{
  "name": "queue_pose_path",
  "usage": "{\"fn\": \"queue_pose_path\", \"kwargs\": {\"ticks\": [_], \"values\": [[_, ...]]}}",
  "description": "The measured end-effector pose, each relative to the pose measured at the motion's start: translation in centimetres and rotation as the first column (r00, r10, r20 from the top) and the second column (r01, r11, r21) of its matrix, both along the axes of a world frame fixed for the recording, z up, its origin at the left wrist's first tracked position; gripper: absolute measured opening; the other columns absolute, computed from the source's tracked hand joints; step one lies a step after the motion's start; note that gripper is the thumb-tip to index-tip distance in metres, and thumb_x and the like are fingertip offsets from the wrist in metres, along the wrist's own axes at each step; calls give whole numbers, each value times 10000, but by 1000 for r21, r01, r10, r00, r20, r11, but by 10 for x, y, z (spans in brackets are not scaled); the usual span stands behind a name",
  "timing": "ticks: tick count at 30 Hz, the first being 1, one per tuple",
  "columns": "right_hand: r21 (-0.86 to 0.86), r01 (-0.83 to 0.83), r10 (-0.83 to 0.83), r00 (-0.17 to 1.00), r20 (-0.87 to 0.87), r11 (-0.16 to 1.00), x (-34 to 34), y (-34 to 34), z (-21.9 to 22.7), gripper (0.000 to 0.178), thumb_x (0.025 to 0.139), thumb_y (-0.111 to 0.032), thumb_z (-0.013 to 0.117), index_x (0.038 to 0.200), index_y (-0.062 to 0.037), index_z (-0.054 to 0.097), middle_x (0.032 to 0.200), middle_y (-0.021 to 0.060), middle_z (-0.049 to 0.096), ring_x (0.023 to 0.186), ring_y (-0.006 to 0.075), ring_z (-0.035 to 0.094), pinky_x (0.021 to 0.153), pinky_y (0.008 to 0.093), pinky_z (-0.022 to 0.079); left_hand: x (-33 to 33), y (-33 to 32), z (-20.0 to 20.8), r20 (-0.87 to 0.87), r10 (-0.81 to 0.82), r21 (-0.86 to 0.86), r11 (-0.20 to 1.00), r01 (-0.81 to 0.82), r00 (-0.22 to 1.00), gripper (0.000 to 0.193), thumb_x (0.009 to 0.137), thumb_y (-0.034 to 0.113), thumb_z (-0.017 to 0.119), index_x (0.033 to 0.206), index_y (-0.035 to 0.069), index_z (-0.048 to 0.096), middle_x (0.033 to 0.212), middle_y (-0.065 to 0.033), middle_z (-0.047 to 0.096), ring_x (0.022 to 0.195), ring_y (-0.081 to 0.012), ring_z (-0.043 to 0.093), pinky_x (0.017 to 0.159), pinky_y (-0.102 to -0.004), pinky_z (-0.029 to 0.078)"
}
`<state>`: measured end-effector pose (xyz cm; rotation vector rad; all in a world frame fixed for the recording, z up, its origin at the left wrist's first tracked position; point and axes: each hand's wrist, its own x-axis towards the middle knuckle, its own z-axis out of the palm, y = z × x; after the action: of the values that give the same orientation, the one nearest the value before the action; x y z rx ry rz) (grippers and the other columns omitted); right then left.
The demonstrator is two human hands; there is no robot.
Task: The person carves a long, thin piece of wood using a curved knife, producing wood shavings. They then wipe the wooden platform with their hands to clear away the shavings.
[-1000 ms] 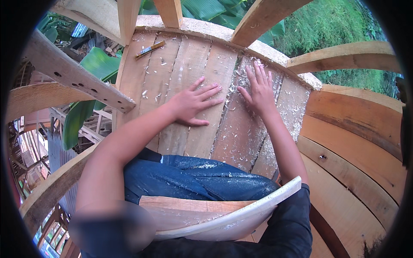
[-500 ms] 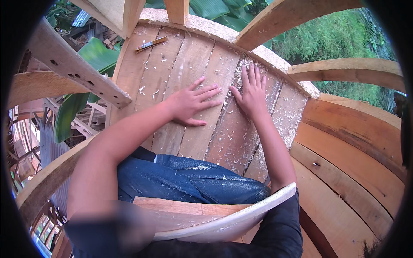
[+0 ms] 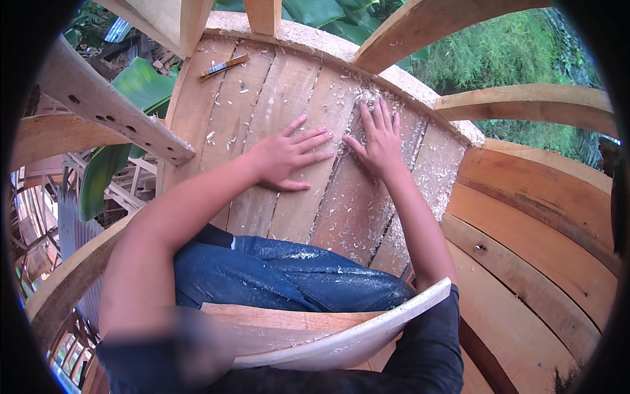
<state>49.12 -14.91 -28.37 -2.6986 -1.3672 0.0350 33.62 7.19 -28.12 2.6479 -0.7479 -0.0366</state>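
Palm down, my left hand (image 3: 286, 159) lies on the plank panel (image 3: 262, 92) with its fingers spread toward the right. My right hand (image 3: 380, 141) rests to its right, nearer the far edge. Its fingers point away from me and its thumb sticks out to the left. Neither hand holds anything. Pale wood shavings (image 3: 430, 174) are scattered over the planks, thickest around my right fingertips and along the right side. A slim, brown-and-yellow stick-like object (image 3: 223, 67) lies at the panel's far left, apart from both hands.
Curved wooden ribs (image 3: 525, 103) rise around the panel. A thick beam with holes (image 3: 111, 98) slants in at left. Overlapping side planks (image 3: 531, 197) curve along the right. A curved board (image 3: 354, 338) crosses in front of me, beyond it my shaving-dusted blue trousers (image 3: 262, 272).
My right hand has slid slightly toward me, its fingers closer together. The left hand keeps its place on the planks. The whole view has shifted a little.
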Motion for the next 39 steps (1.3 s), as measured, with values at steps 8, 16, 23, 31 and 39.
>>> {"fn": "queue_pose_path", "kwargs": {"ticks": [8, 16, 23, 31, 39], "values": [[-18, -20, 19, 1000, -17, 1000, 4, -1, 11, 784, 922, -594, 518, 1486, -71, 371, 1550, 169, 340, 1454, 329, 285, 1177, 536, 197, 0, 3, -2, -15, 2, 15, 1000, -2, 1000, 740, 875, 594, 530, 1475, 178, 412, 1573, -129, 308, 1477, -257, 258, 1210, -549, 90], [67, -51, 50, 998, 28, 996, 13, -7, 7, 723, 923, -530, 559, 1429, -33, 422, 1489, 169, 425, 1414, 296, 364, 1167, 510, 244, 0, 3, -1, -9, -1, 19, 1000, 2, 1000, 754, 860, 595, 539, 1474, 175, 413, 1569, -128, 317, 1472, -259, 270, 1209, -551, 91], [67, -33, 31, 999, 20, 997, 13, 9, 3, 770, 930, -558, 536, 1440, 2, 399, 1476, 202, 428, 1406, 326, 369, 1167, 505, 246, 3, -1, 2, -15, -10, 44, 999, 10, 1000, 759, 857, 601, 539, 1472, 175, 417, 1559, -134, 333, 1460, -282, 292, 1203, -562, 102], [192, 20, -2, 995, -96, 981, 31, 5, 12, 652, 928, -470, 587, 1401, -36, 472, 1480, 219, 418, 1375, 352, 402, 1148, 505, 286, 3, -2, 5, 10, -3, 41, 999, 3, 1000, 749, 854, 599, 546, 1460, 173, 438, 1555, -129, 345, 1456, -281, 301, 1201, -564, 117], [71, -256, 263, 957, -119, 964, 5, -1, 9, 671, 933, -505, 547, 1411, -42, 461, 1491, 197, 414, 1410, 309, 369, 1157, 500, 274, 2, 0, 4, 10, 3, 36, 999, -4, 1000, 738, 862, 585, 548, 1461, 169, 436, 1550, -134, 350, 1447, -280, 317, 1199, -555, 126]]}}
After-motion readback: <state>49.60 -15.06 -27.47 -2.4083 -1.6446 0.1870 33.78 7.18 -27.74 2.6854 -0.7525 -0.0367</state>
